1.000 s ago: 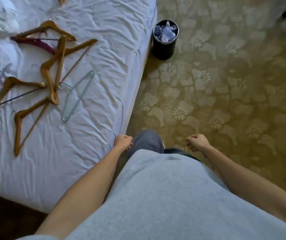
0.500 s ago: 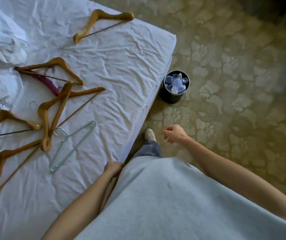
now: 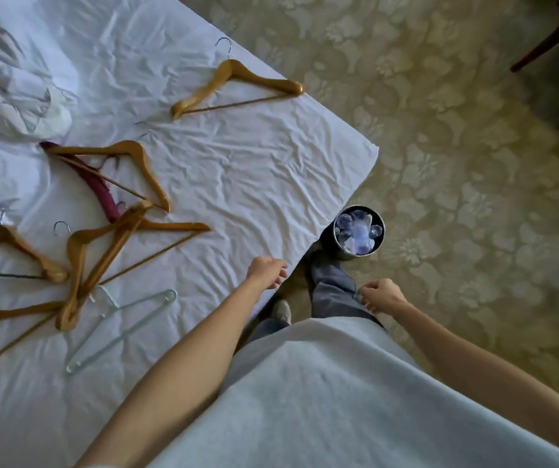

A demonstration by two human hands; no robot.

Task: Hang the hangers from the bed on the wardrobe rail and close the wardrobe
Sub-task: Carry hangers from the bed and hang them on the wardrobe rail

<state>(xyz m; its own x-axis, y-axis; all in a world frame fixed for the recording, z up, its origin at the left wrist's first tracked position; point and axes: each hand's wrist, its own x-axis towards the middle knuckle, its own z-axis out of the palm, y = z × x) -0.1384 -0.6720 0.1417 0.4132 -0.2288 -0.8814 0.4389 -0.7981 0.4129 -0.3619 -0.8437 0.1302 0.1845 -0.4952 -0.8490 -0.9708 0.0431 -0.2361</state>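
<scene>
Several wooden hangers lie on the white bed sheet (image 3: 244, 177). One wooden hanger (image 3: 237, 84) lies alone near the far corner of the bed. A heap of wooden hangers (image 3: 109, 244) is at the left, with a maroon hanger (image 3: 97, 189) under them. A pale green wire hanger (image 3: 119, 327) lies nearest me. My left hand (image 3: 266, 271) hovers over the bed's edge, fingers loosely curled, holding nothing. My right hand (image 3: 381, 295) hangs beside my leg, loosely curled and empty. The wardrobe is out of view.
A black waste bin (image 3: 359, 233) with clear plastic inside stands on the patterned carpet (image 3: 457, 163) by the bed's corner. Crumpled white bedding (image 3: 11, 86) lies at the top left. A dark furniture leg (image 3: 548, 42) shows at the top right.
The view has swung up and left, showing more of the bed and its far corner. My left hand rose from my side to the bed's edge; my right hand dropped lower.
</scene>
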